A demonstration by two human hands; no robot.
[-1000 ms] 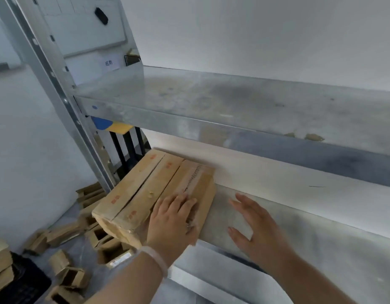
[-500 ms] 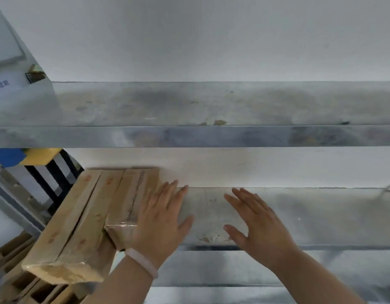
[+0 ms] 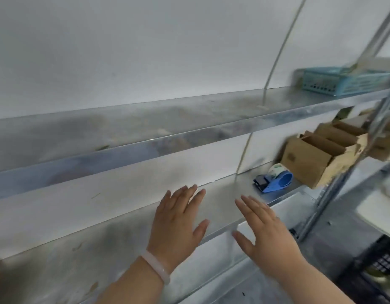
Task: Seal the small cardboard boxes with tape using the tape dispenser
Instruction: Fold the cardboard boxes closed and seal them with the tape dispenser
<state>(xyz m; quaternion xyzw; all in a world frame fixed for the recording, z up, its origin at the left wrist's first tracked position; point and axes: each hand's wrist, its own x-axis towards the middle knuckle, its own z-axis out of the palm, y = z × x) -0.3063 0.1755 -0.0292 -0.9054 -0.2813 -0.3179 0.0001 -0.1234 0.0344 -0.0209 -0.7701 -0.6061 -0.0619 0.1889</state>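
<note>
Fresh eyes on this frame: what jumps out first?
Two bare hands at bottom centre, the left hand wearing a pale bracelet and the right hand, are spread open over the lower metal shelf, holding nothing. Further right on that shelf lies the blue tape dispenser, with open cardboard boxes just beyond it. A teal basket sits on the upper shelf, top right.

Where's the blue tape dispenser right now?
In the head view, the blue tape dispenser lies on the lower metal shelf at right, beyond the right hand and left of the open cardboard boxes.
</note>
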